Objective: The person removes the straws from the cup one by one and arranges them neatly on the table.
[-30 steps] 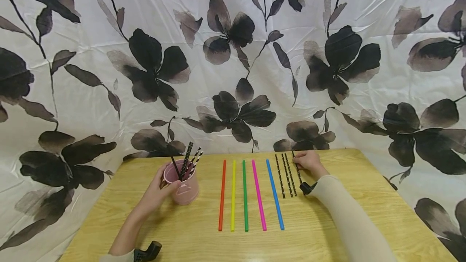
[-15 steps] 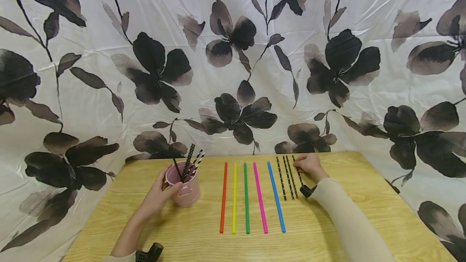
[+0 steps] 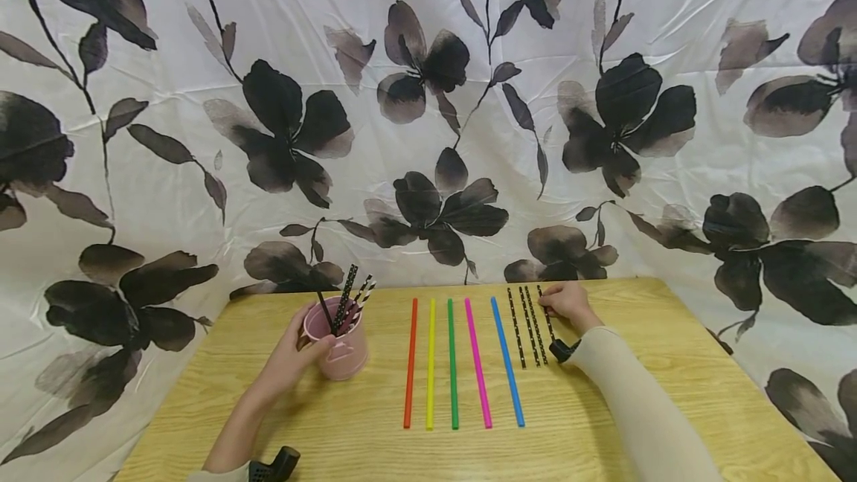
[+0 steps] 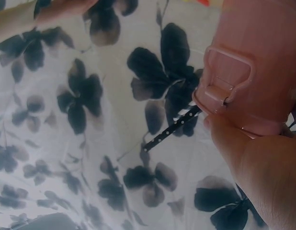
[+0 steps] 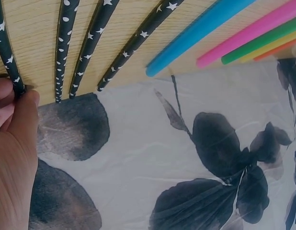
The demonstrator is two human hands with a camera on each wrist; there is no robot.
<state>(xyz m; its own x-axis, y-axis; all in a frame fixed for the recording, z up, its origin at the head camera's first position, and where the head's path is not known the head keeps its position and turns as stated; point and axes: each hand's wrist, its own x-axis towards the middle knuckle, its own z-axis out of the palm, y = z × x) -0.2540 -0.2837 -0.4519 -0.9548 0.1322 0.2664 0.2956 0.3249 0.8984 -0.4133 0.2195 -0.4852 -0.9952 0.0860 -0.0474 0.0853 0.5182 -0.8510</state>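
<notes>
My left hand (image 3: 291,354) grips a pink bucket-shaped cup (image 3: 344,363) at the table's left, with its thumb against the near side, beside the small handle (image 4: 229,72). Several black patterned straws (image 3: 347,296) and a striped one lean inside the cup. At the row's right end, my right hand (image 3: 569,302) pinches a black star-print straw (image 5: 6,52) between thumb and fingers near its far end. That straw lies alongside the others; the wrist camera hides its near end in the head view. Closest to it are three black patterned drinking straws (image 3: 529,327), lying side by side.
Longer plain straws lie left of the black ones: blue (image 3: 507,363), pink (image 3: 478,363), green (image 3: 453,363), yellow (image 3: 431,363) and red (image 3: 411,363). The wooden table (image 3: 361,452) ends at a floral curtain (image 3: 469,95) behind.
The straw in my right hand has slid slightly nearer, its far end now about level with its neighbours. My left hand keeps its hold on the cup. The head view has shifted a little.
</notes>
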